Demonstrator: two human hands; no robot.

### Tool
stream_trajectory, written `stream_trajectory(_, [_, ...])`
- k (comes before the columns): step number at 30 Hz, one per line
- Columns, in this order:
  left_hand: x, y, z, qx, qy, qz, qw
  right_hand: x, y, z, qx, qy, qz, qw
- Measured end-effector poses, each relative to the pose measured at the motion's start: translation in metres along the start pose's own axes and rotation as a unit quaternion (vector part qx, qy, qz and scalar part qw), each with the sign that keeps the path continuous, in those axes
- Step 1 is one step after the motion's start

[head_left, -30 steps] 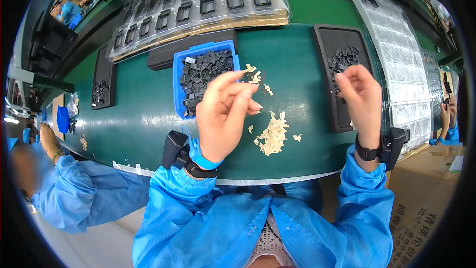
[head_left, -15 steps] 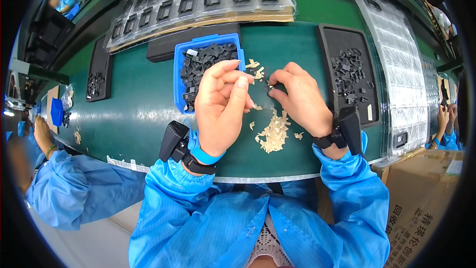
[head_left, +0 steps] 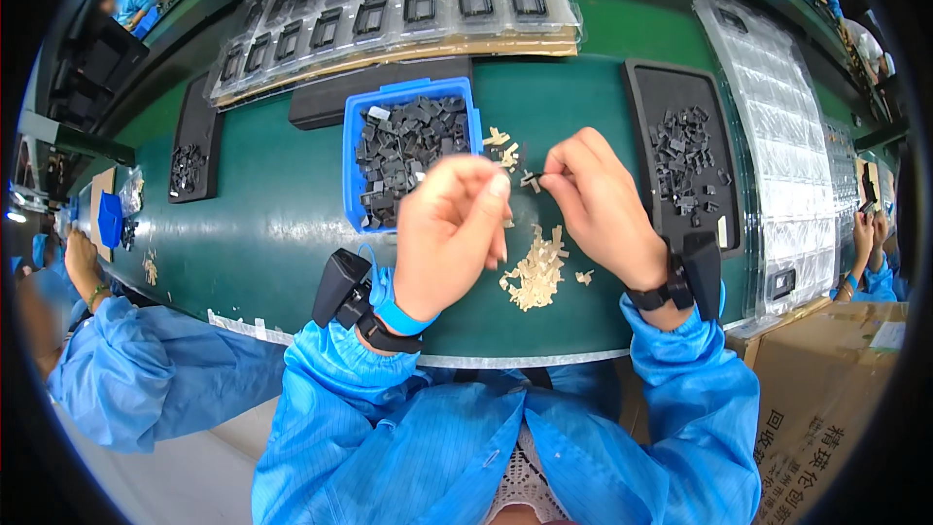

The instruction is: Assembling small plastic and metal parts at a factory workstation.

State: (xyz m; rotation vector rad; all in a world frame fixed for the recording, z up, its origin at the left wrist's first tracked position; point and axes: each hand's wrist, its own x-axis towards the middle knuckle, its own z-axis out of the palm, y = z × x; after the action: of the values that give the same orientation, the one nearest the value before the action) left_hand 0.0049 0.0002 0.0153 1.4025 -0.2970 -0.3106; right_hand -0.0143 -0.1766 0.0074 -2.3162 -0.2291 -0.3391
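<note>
My right hand [head_left: 601, 204] pinches a small black part [head_left: 534, 176] between thumb and fingertips, with a pale strip showing beside it. To its left, my left hand [head_left: 450, 224] has its thumb and forefinger brought together, the fingers curled and slightly blurred; whatever they may hold is too small to make out. Both hands hover over the green table, a short gap between their fingertips. Below them lies a heap of small cream-coloured strips [head_left: 537, 272], and a few more strips [head_left: 501, 141] lie just beyond. Behind my left hand stands a blue bin [head_left: 352, 165] full of small black pieces [head_left: 413, 136].
A black foam tray [head_left: 641, 126] with small black parts [head_left: 683, 156] lies at right, beside clear plastic trays [head_left: 777, 151]. At the back, blister trays [head_left: 374, 15] hold black frames. Another black tray [head_left: 197, 102] is on the left. A co-worker's sleeve [head_left: 160, 360] reaches in at far left.
My right hand has lifted the small black part and turned its fingertips toward my left hand. My left hand has shifted slightly right and nearer, its thumb and forefinger closing together.
</note>
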Motion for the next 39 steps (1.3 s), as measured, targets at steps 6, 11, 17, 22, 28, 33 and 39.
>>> stream_trajectory(6, [-0.008,-0.007,0.008,0.091,-0.054,0.013,0.994,-0.014,-0.013,0.005,-0.052,0.123,-0.118,0.984])
stream_trajectory(11, [-0.008,-0.011,0.013,0.110,-0.046,0.045,0.992,-0.022,-0.013,0.015,-0.042,0.141,-0.126,0.981])
stream_trajectory(17, [-0.003,-0.013,0.006,0.008,-0.040,-0.017,0.999,-0.019,-0.012,0.013,0.038,0.135,-0.125,0.982])
stream_trajectory(22, [-0.003,-0.013,0.010,-0.021,-0.036,-0.026,0.999,-0.019,-0.011,0.007,0.127,0.136,-0.067,0.980])
stream_trajectory(28, [-0.002,-0.007,0.008,-0.050,-0.100,-0.050,0.992,-0.022,-0.003,0.010,0.350,0.043,0.077,0.933])
stream_trajectory(33, [-0.003,-0.007,0.009,-0.039,-0.079,-0.097,0.991,-0.023,0.001,0.008,0.399,0.036,0.097,0.911])
stream_trajectory(39, [-0.004,-0.013,0.013,0.128,-0.031,0.006,0.991,-0.026,0.005,0.008,0.275,0.044,0.010,0.960])
